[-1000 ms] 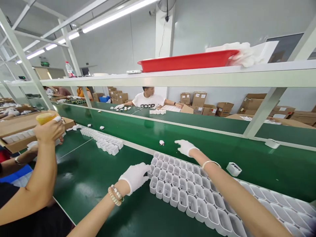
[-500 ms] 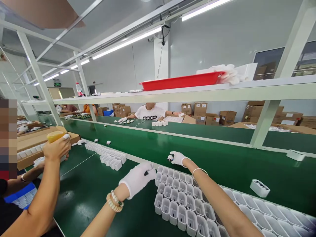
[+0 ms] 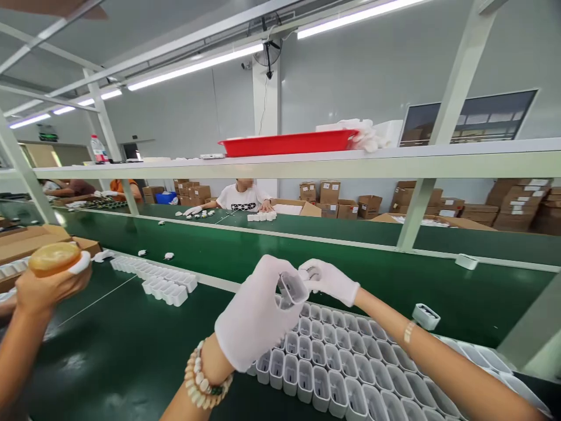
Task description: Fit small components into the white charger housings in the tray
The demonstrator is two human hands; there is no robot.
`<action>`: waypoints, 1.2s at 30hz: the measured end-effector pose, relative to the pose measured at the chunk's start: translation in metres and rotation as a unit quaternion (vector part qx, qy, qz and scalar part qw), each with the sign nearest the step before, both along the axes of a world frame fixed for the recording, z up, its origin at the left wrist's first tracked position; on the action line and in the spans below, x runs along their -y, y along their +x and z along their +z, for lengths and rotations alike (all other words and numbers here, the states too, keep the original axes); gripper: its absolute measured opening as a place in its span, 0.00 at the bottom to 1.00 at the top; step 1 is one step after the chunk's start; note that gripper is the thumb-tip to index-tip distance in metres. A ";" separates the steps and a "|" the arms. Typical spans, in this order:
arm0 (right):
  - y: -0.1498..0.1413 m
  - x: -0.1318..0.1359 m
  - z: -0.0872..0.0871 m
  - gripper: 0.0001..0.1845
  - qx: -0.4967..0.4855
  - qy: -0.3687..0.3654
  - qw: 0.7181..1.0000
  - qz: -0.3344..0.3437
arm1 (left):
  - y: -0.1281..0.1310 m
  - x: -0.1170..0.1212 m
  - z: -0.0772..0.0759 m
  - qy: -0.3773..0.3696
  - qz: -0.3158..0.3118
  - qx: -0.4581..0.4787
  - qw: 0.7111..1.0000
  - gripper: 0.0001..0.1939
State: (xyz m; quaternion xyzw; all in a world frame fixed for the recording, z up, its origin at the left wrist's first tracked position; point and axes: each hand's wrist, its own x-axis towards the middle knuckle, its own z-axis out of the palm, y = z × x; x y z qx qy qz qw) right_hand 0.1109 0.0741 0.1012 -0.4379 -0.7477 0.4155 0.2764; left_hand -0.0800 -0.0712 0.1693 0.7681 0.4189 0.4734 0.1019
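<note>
Both my hands wear white gloves and are raised over the green conveyor belt [image 3: 131, 351]. My left hand [image 3: 258, 316] is closed around a small white plastic shell [image 3: 291, 287], its open end facing up. My right hand [image 3: 328, 280] pinches a small white and dark part [image 3: 308, 273] right beside the shell's opening. Beneath them lies a block of several white plastic shells [image 3: 333, 368] packed in rows on the belt.
A co-worker's hand [image 3: 48, 283] at the left holds a round orange-yellow thing. More white shells [image 3: 153, 279] lie farther along the belt, one loose shell [image 3: 426, 316] at the right. A red tray [image 3: 284, 143] sits on the overhead shelf. Another person sits across the line.
My right hand picked a small part off the belt and came up. My left hand lifted one shell from the block, and the two hands met in front of me.
</note>
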 end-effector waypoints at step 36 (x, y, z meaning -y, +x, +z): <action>0.051 0.163 0.034 0.21 -0.220 0.060 0.973 -0.019 | 0.028 0.028 -0.011 -0.047 -0.028 -0.244 0.968 0.29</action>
